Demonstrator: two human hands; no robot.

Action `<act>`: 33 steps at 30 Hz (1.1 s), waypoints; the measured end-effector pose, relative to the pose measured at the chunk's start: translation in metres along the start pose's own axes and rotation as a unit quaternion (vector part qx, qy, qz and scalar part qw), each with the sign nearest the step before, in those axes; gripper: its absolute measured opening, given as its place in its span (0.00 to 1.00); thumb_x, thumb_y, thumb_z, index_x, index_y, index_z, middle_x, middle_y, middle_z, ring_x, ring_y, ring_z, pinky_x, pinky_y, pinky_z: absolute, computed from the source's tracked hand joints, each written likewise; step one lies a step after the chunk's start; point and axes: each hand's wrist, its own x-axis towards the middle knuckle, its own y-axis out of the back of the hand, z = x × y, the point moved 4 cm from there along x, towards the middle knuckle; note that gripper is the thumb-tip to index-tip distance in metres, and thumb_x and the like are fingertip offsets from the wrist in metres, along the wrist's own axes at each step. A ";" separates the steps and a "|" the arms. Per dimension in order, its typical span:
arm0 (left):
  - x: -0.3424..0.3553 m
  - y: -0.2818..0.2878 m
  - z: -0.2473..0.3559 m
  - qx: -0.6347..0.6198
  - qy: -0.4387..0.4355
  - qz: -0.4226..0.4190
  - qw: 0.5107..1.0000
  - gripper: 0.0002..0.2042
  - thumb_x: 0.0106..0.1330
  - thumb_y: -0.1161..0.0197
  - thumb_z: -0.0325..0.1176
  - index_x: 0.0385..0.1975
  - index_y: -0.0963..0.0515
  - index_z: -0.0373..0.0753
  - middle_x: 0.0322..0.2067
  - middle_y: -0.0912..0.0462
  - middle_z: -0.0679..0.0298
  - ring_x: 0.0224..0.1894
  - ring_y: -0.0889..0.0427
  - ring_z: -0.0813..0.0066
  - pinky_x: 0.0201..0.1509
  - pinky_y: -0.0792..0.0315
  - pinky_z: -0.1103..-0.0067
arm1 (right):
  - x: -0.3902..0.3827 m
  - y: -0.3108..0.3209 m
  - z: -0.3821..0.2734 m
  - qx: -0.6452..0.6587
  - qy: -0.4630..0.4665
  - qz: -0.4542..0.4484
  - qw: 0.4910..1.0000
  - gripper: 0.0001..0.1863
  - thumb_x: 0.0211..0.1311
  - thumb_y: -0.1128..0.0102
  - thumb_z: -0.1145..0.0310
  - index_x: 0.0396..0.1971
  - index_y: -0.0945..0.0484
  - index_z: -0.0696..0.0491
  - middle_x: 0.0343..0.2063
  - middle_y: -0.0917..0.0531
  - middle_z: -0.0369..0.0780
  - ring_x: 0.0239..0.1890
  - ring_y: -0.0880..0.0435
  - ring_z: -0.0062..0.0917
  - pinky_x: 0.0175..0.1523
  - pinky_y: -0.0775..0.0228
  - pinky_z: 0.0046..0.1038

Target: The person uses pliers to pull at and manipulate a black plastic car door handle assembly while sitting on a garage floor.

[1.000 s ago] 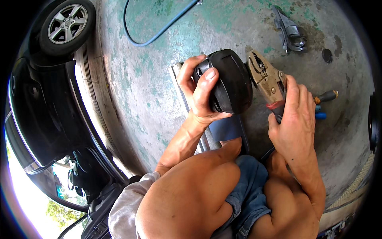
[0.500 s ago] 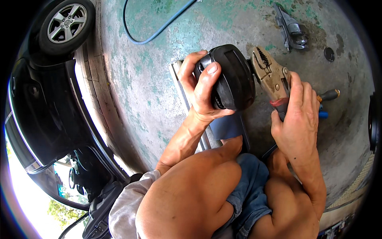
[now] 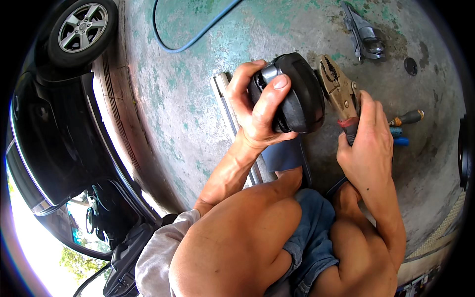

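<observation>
In my left hand (image 3: 257, 109) is a thick, rounded black part (image 3: 299, 94) with a shiny band, fingers and thumb wrapped round its left side. My right hand (image 3: 366, 143) grips locking pliers (image 3: 341, 99) with a tan metal head and red and dark handles. The pliers' head is right beside the part's right side; I cannot tell whether the jaws grip anything there. Below the part, a long pale metal rail (image 3: 221, 99) lies on the floor, partly hidden by my left arm and legs.
On the concrete floor (image 3: 183, 114) are a blue hose (image 3: 198, 37), a grey bracket-like part (image 3: 363, 37), a small black disc (image 3: 410, 66) and a screwdriver (image 3: 410, 117) with blue-handled items (image 3: 400, 141). A black car (image 3: 59, 138) with an open door stands at left. My bent legs (image 3: 232, 232) fill the bottom.
Both hands have shifted slightly upward, the left also rightward, carrying the black part and the pliers along. The grips look the same.
</observation>
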 end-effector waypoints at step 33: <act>-0.052 -0.032 -0.010 0.077 0.166 -0.174 0.968 0.50 0.33 0.20 0.31 0.66 0.35 0.37 0.51 0.28 0.48 0.47 0.22 0.54 0.42 0.20 0.67 | 0.009 -0.102 0.052 0.150 -0.072 -0.164 0.972 0.17 0.45 0.40 0.77 0.40 0.24 0.61 0.37 0.18 0.58 0.42 0.19 0.55 0.50 0.26 0.47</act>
